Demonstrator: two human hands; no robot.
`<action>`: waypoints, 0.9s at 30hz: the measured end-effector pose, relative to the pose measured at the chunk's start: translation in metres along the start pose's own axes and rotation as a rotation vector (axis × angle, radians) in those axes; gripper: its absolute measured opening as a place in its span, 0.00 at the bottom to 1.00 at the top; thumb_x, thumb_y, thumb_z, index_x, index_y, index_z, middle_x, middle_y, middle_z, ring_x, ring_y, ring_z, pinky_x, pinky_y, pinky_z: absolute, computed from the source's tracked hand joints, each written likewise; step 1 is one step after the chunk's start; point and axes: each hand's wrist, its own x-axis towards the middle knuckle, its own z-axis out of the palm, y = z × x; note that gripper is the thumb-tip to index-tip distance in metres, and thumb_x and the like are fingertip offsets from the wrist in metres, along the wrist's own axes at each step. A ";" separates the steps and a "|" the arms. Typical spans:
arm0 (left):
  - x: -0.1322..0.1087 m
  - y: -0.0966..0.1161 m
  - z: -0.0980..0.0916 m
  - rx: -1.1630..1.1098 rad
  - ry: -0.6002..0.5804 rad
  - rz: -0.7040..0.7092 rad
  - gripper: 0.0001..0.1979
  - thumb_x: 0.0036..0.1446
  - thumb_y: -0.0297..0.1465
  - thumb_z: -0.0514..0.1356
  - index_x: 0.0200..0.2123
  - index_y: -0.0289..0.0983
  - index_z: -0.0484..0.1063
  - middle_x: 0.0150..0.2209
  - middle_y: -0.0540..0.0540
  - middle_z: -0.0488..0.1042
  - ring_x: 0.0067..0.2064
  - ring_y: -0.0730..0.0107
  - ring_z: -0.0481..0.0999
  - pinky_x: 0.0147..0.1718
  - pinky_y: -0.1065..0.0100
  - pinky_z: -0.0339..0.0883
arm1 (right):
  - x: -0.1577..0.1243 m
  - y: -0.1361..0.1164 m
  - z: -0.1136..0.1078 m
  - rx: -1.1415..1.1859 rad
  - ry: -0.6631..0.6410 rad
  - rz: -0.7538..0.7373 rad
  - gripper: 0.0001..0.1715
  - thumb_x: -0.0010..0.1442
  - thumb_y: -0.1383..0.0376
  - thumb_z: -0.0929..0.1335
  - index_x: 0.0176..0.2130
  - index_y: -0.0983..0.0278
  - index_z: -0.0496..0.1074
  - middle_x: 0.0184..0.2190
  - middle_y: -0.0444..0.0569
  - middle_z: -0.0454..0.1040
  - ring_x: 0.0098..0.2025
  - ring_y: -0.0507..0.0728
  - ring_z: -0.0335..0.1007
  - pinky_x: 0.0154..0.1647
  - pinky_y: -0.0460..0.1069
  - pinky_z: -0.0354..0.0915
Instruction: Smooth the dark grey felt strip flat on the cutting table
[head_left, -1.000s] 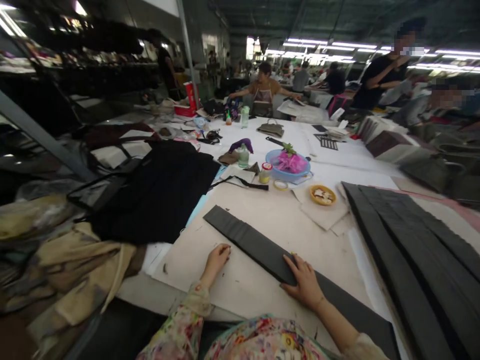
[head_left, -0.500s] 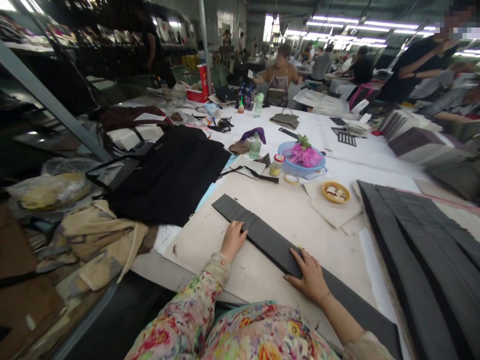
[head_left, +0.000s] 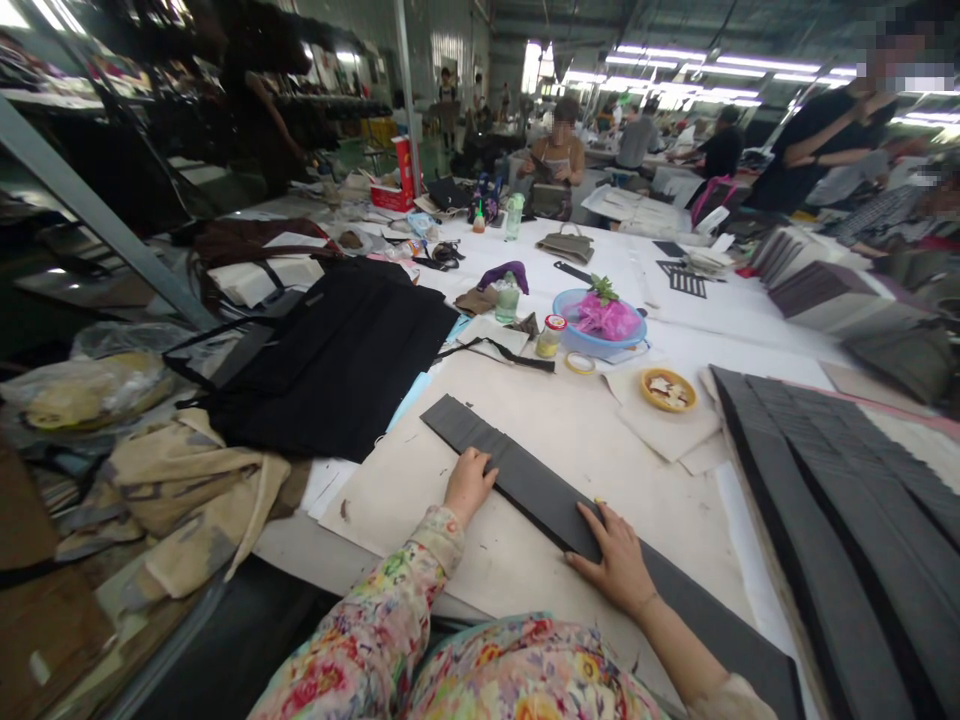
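Observation:
A long dark grey strip [head_left: 536,490], flat and apparently of sheet material, lies slantwise across the pale board [head_left: 405,500] in front of me. Near its far left end, my left hand [head_left: 470,484] has its fingers curled on the near edge, pinching it. My right hand [head_left: 619,560] rests farther down the strip with fingers spread, thumb at the near edge. Something small and yellow shows at one right fingertip. To the right lies a stack of similar dark grey strips [head_left: 832,500].
A folded black fabric piece [head_left: 330,360] lies left, beside a beige cloth [head_left: 195,490]. Beyond the board are a yellow dish [head_left: 667,390], a tape roll [head_left: 580,363], a jar [head_left: 551,337] and a blue basin [head_left: 600,330] holding a pink bag. A person [head_left: 555,150] sits across the table.
Both hands stay at nearly the same places on the strip. My view has shifted slightly. Across the table, the seated person's hands have come together in front of the body.

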 end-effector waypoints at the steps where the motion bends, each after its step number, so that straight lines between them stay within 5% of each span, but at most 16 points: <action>1: 0.001 0.000 0.000 -0.002 -0.001 -0.008 0.15 0.52 0.33 0.55 0.42 0.31 0.69 0.38 0.42 0.64 0.40 0.69 0.65 0.43 0.69 0.58 | 0.001 -0.001 0.000 0.002 0.000 0.002 0.44 0.50 0.40 0.58 0.59 0.60 0.52 0.57 0.57 0.50 0.58 0.64 0.47 0.56 0.60 0.46; 11: 0.003 0.001 -0.002 -0.015 -0.019 -0.054 0.12 0.52 0.31 0.54 0.40 0.34 0.69 0.39 0.44 0.65 0.42 0.71 0.66 0.43 0.72 0.58 | 0.007 -0.008 -0.003 0.013 0.014 -0.002 0.45 0.49 0.40 0.58 0.59 0.60 0.53 0.57 0.57 0.51 0.57 0.63 0.48 0.55 0.60 0.48; 18: 0.026 -0.002 -0.004 -0.019 -0.177 -0.304 0.14 0.49 0.34 0.57 0.38 0.32 0.66 0.33 0.45 0.68 0.34 0.72 0.68 0.33 0.72 0.59 | 0.007 -0.006 0.001 0.019 0.001 -0.002 0.45 0.49 0.40 0.59 0.59 0.59 0.53 0.57 0.56 0.51 0.58 0.63 0.48 0.56 0.59 0.47; 21: 0.032 -0.003 -0.006 0.000 -0.204 -0.286 0.11 0.49 0.35 0.57 0.29 0.32 0.68 0.28 0.46 0.67 0.30 0.72 0.67 0.31 0.71 0.58 | 0.007 -0.006 0.002 0.011 0.002 0.001 0.45 0.49 0.40 0.59 0.59 0.59 0.53 0.57 0.56 0.51 0.57 0.63 0.48 0.56 0.59 0.47; 27: 0.025 -0.001 -0.008 0.030 -0.114 -0.211 0.09 0.52 0.32 0.55 0.25 0.33 0.68 0.34 0.45 0.65 0.37 0.73 0.66 0.40 0.72 0.56 | 0.007 -0.006 0.003 0.000 -0.001 0.003 0.44 0.49 0.40 0.58 0.59 0.59 0.53 0.57 0.56 0.51 0.57 0.63 0.49 0.56 0.59 0.47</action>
